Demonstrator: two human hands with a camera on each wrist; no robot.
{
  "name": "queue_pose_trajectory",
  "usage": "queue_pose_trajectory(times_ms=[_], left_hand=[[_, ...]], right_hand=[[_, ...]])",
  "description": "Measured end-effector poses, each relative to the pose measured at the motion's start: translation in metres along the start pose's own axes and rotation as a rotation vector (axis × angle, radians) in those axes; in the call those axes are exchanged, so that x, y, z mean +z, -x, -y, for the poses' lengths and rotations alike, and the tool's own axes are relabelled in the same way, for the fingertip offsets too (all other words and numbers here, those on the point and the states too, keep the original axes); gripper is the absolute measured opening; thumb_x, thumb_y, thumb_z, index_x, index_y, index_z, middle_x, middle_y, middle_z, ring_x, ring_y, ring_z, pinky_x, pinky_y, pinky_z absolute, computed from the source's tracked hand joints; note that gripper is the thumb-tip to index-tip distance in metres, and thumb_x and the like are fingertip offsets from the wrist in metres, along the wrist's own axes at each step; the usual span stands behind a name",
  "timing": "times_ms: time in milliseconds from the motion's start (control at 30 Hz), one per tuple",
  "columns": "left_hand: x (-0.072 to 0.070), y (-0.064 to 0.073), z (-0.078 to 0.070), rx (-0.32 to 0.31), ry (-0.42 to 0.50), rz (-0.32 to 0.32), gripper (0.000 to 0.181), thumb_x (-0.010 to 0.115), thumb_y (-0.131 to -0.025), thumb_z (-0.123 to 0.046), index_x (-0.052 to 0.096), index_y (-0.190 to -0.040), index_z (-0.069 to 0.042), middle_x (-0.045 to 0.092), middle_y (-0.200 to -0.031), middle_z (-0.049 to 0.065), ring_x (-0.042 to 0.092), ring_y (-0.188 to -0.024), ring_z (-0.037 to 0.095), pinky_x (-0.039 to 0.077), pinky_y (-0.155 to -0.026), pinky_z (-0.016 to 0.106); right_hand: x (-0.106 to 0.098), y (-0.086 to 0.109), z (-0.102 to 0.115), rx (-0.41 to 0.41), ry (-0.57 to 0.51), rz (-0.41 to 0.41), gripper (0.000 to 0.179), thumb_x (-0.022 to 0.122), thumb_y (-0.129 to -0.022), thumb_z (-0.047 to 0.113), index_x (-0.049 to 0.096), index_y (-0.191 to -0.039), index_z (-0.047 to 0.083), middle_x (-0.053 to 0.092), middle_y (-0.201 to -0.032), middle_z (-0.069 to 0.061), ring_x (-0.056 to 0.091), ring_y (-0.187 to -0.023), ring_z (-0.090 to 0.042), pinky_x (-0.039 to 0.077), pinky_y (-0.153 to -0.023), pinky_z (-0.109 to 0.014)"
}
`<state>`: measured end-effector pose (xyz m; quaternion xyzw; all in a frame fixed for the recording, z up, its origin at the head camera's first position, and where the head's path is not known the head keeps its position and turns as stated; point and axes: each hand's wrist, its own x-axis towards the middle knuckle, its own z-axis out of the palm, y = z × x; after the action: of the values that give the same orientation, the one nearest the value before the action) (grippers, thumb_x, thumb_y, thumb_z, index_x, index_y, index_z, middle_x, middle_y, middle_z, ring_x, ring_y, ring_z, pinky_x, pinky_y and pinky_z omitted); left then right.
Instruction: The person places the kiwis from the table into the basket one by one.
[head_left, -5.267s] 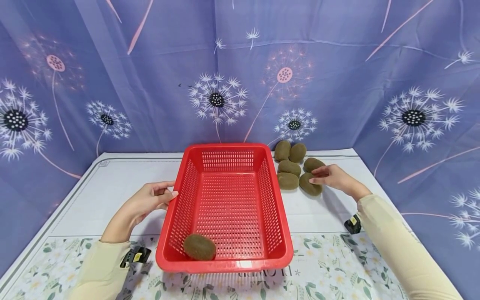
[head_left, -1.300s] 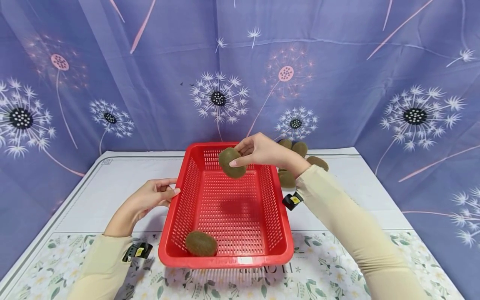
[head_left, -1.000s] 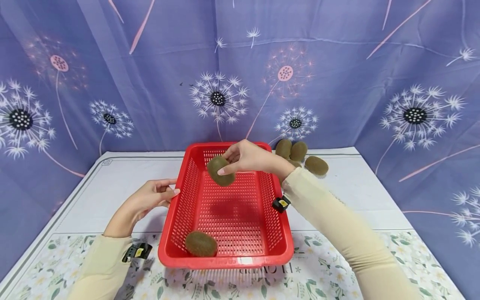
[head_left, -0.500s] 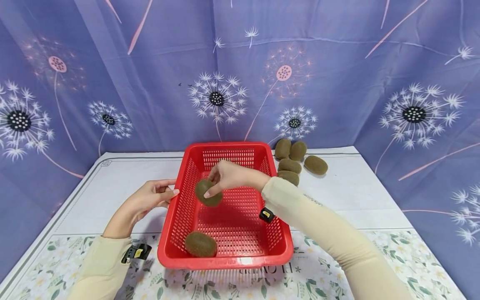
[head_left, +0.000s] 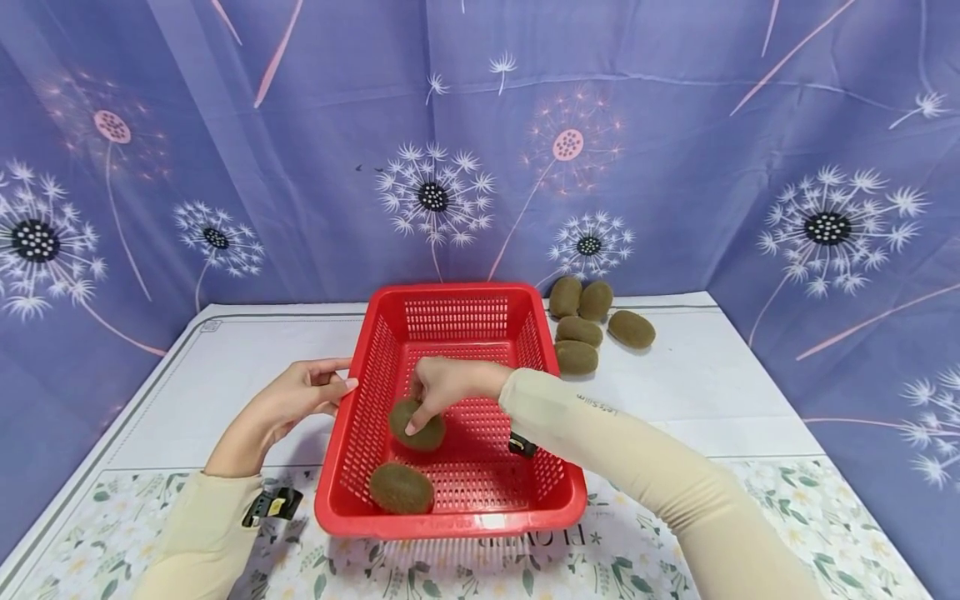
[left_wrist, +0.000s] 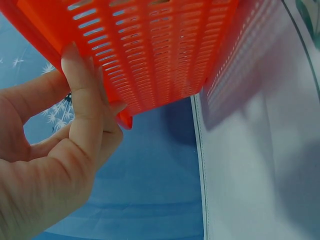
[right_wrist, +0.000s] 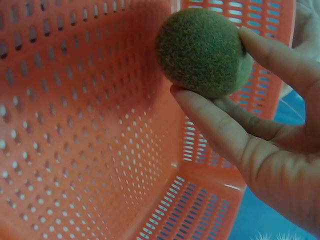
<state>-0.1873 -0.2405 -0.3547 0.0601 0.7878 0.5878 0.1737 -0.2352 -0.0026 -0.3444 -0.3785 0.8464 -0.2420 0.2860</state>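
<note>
My right hand [head_left: 444, 385] pinches a fuzzy brown-green kiwi [head_left: 417, 427] between thumb and fingers, low inside the red perforated basket [head_left: 450, 525]. In the right wrist view the kiwi [right_wrist: 200, 52] sits at the fingertips, close to the basket's side wall. A second kiwi [head_left: 401, 488] lies in the basket's near left corner. My left hand [head_left: 288, 404] grips the basket's left rim, thumb on one side and fingers on the other; the left wrist view shows the hand [left_wrist: 75, 125] from below at the slotted wall [left_wrist: 155, 55].
Several more kiwis [head_left: 579, 332] lie on the white table cover [head_left: 675, 392] right of the basket, one [head_left: 632, 330] slightly apart. A blue curtain with dandelion prints [head_left: 480, 167] stands close behind. A floral printed strip [head_left: 135, 533] runs along the near side.
My right hand has taken a kiwi from the group on the right, carried it left over the basket and lowered it inside. The left hand has stayed on the rim.
</note>
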Motion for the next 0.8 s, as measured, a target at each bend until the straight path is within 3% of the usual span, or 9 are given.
queue_pose_trajectory(times_ms=[167, 400, 567, 800], left_hand=[[0.0010, -0.0001, -0.0003, -0.006, -0.005, -0.006, 0.056, 0.054, -0.098, -0.009, 0.031, -0.142, 0.015, 0.062, -0.096, 0.013, 0.066, -0.075, 0.016, 0.057, -0.073, 0.031], [0.0016, -0.0001, -0.0005, -0.015, -0.011, -0.009, 0.056, 0.054, -0.098, -0.010, 0.030, -0.143, 0.014, 0.061, -0.097, 0.014, 0.066, -0.075, 0.016, 0.057, -0.073, 0.031], [0.0013, 0.0002, -0.0008, -0.017, -0.011, -0.008, 0.057, 0.054, -0.098, -0.011, 0.031, -0.143, 0.014, 0.061, -0.097, 0.013, 0.066, -0.075, 0.016, 0.057, -0.073, 0.031], [0.0018, 0.0001, -0.0012, -0.019, -0.015, -0.003, 0.057, 0.054, -0.098, -0.013, 0.031, -0.144, 0.012, 0.061, -0.097, 0.013, 0.066, -0.075, 0.017, 0.057, -0.074, 0.031]], right_hand=[[0.0067, -0.0007, -0.0004, 0.030, -0.025, 0.063, 0.042, 0.079, -0.081, 0.020, 0.048, -0.053, 0.015, 0.030, -0.048, 0.007, 0.025, -0.045, -0.007, 0.025, -0.045, -0.021], [0.0100, -0.0001, 0.0005, 0.045, -0.050, 0.114, 0.044, 0.077, -0.083, 0.018, 0.046, -0.052, 0.016, 0.029, -0.047, 0.008, 0.027, -0.043, -0.006, 0.039, -0.051, -0.025], [0.0101, -0.0005, 0.0008, 0.046, -0.058, 0.136, 0.046, 0.075, -0.085, 0.016, 0.042, -0.052, 0.016, 0.030, -0.048, 0.007, 0.027, -0.043, -0.005, 0.039, -0.050, -0.024], [0.0086, 0.0013, 0.0013, 0.058, -0.040, 0.150, 0.037, 0.073, -0.087, 0.018, 0.050, -0.058, 0.015, 0.035, -0.050, 0.007, 0.031, -0.046, -0.005, 0.036, -0.050, -0.023]])
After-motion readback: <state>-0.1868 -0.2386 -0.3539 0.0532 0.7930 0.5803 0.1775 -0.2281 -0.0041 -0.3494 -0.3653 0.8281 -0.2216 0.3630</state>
